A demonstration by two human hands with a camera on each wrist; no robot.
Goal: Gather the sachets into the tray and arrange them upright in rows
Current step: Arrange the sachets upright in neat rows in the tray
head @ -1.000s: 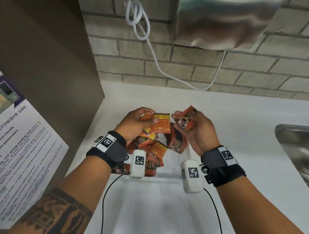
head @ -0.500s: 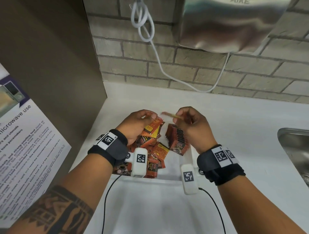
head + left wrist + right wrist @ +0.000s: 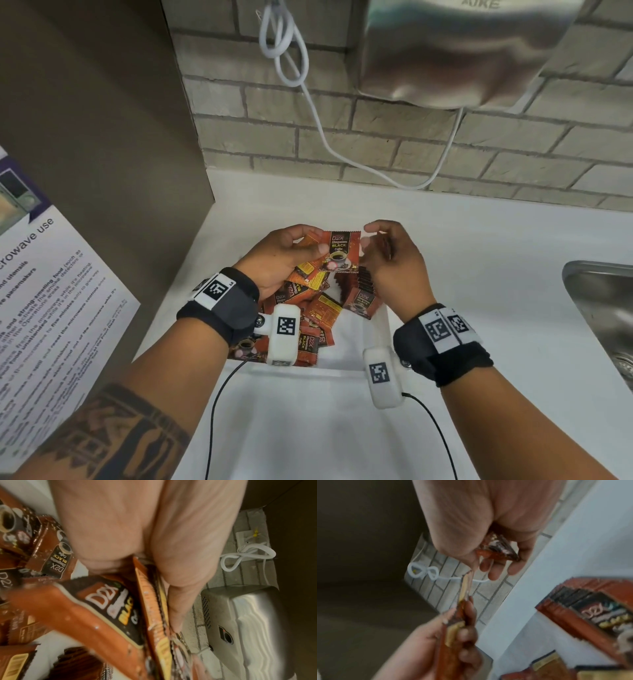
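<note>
On the white bench [image 3: 445, 274], the white tray [image 3: 356, 346] holds loose sachets [image 3: 318, 308] at 9 o'clock and an upright row [image 3: 359, 291] at 3 o'clock. Above it, the left hand [image 3: 281, 257] has its grip pinching a small stack of sachets [image 3: 342, 250], while the right hand [image 3: 390, 260] pinches another sachet [image 3: 498, 550].

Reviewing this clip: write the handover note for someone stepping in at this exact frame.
Left hand grips a stack of sachets, front sachet face up.
Right hand pinches that stack's right edge and holds another sachet against its palm, per the right wrist view.
Done: one upright row stands at the right of the tray.
Left: loose sachets still lie jumbled in the tray's left part; stand them, and the held ones, in rows.
</note>
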